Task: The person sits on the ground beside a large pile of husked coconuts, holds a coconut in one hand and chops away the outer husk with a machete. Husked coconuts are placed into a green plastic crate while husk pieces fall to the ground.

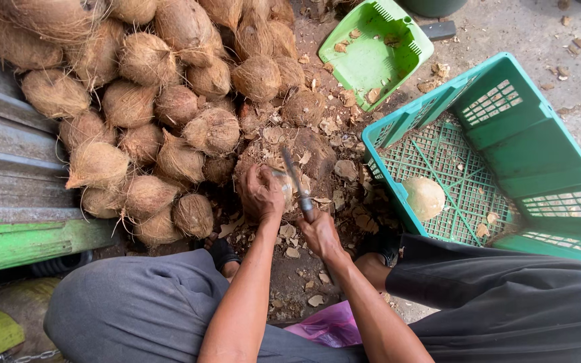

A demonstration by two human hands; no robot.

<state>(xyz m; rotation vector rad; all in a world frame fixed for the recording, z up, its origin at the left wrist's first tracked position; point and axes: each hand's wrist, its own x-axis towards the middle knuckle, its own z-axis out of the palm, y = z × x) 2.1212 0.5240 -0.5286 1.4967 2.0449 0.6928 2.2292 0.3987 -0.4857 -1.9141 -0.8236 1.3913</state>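
Centre of the chip-strewn concrete floor (559,60), on a dark, worn wooden chopping block (317,158): one partly peeled coconut (281,179), pale flesh showing, steadied by the left hand (261,193), whose fingers are wrapped over its top. Right hand (320,233): fist clamped around the handle of a short metal chopping knife (297,183), blade raised and lying against the coconut's right side.

Left of the block, reaching to the floor's upper left edge: a heap of brown, fibrous, unpeeled coconuts (149,101), stacked against a grey corrugated sheet (1,141) with a green painted edge.

Right of the block, touching its litter of shell chips (344,168): a teal plastic lattice crate (539,161), holding one round, pale peeled coconut (425,197) near its left wall, plus a few chips.

Above the block, near the top edge: a light green plastic dustpan (374,50), dark handle, some shell scraps inside.

Bottom edge: the person's knees in grey and black cloth, a pink plastic bag (331,326) between them.
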